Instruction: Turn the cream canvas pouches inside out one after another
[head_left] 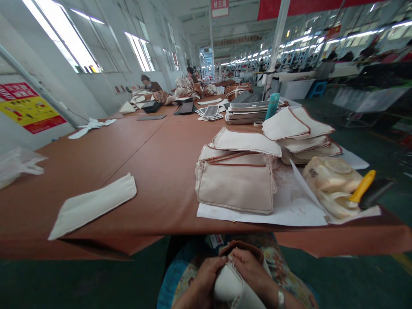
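Note:
A white fabric piece with a brown edge (230, 285) lies over the lap, bent and partly rolled. My left hand (207, 274) is closed on its upper edge, thumb and fingers pinching. Right beside it, my right hand (251, 266) grips the same piece, the two thumbs almost touching. A brown part of the piece (246, 246) curves up behind the fingers. On the table above the hands sits a stack of white stitched pieces (236, 184), with another stack (299, 133) behind it to the right.
The brown table (154, 171) has its front edge just beyond the lap. One white piece (93, 206) lies at its left. At the right are a cut plastic container (334, 176), a yellow-handled tool (363, 186) and white paper (289, 210). A teal cylinder (272, 106) stands farther back.

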The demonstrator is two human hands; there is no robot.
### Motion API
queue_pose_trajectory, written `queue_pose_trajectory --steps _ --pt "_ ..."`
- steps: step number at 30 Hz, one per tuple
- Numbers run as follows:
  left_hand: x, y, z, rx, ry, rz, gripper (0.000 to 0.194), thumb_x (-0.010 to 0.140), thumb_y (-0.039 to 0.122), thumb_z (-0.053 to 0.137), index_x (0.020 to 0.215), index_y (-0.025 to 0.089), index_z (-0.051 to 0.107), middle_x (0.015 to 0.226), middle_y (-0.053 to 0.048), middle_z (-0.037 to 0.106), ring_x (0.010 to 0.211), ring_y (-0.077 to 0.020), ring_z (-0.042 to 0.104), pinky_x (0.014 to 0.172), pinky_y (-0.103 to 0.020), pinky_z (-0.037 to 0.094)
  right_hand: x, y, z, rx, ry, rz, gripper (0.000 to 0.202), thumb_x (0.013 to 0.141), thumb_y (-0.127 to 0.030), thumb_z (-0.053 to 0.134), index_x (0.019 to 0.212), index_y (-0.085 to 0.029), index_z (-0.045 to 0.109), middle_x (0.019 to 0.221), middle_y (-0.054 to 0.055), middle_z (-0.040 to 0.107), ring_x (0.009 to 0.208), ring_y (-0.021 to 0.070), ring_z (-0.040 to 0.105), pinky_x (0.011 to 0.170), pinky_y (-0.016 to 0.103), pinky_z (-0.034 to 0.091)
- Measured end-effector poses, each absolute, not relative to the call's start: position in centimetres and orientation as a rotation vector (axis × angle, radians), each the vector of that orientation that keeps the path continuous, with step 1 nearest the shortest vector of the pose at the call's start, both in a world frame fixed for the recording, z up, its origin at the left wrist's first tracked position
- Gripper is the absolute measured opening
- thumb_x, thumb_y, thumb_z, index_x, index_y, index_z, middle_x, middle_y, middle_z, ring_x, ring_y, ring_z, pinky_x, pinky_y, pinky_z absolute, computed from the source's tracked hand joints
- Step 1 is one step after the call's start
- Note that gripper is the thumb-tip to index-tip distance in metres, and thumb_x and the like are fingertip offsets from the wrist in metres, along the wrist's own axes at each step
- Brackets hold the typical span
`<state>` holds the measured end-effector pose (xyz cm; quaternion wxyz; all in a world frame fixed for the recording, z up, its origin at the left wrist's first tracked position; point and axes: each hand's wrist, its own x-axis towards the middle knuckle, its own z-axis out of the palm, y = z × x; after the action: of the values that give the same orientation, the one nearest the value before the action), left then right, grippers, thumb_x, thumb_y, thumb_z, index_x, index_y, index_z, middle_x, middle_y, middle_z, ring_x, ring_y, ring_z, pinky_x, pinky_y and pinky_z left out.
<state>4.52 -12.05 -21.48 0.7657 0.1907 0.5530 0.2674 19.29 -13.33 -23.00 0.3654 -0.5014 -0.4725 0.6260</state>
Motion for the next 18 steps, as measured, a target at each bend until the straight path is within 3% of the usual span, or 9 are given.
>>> queue_pose_trajectory --steps 18 --pt "4.5 -12.1 -22.9 0.297 1.103 0.591 0.022 0.06 0.028 0.075 0.069 0.012 0.065 0.057 -0.001 0.062 0.05 -0.0143 0.051 0.052 -0.024 0.037 19.3 -13.3 -23.6 -1.289 -1.2 1.613 0.039 0.087 -0.051 0.052 0.077 -0.015 0.064 0.072 0.004 0.063 0.071 0.0199 0.058 0.066 0.03 0.043"
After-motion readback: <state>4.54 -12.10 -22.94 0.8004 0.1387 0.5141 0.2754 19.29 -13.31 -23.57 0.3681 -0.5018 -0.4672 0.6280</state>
